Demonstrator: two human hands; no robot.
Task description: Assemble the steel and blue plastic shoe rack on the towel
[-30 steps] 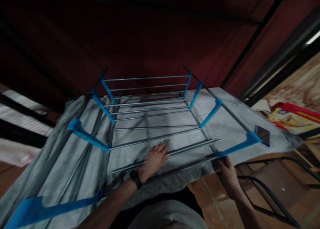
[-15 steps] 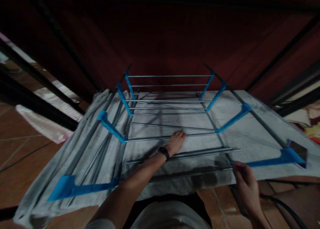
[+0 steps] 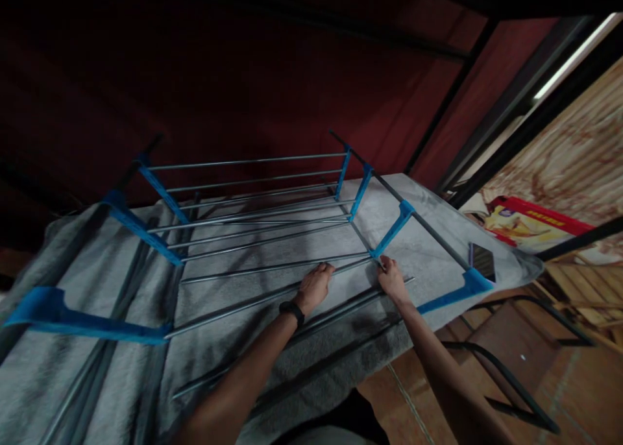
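Note:
A partly assembled rack of grey poles, blue plastic brackets and thin metal rods lies on a grey cloth. My left hand point(image 3: 314, 287), with a dark band at the wrist, closes over a metal rod point(image 3: 233, 312) spanning the two sides. To its right, my right hand point(image 3: 390, 279) has its fingers curled round the lower grey side pole point(image 3: 360, 234), just below the end of a blue bracket point(image 3: 393, 229). The fingertips are partly hidden there. Loose metal rods point(image 3: 341, 312) lie on the cloth beneath my forearms.
The grey cloth point(image 3: 438, 205) covers the work surface. A phone point(image 3: 481, 262) lies near its right edge. Beyond are a red and yellow package point(image 3: 535, 221) and a dark-framed chair point(image 3: 516, 341). A dark red panel point(image 3: 253, 75) stands behind.
My right hand has moved from the near bracket up to the joint at the rod's right end. My left hand stays on the rod. The view has turned right.

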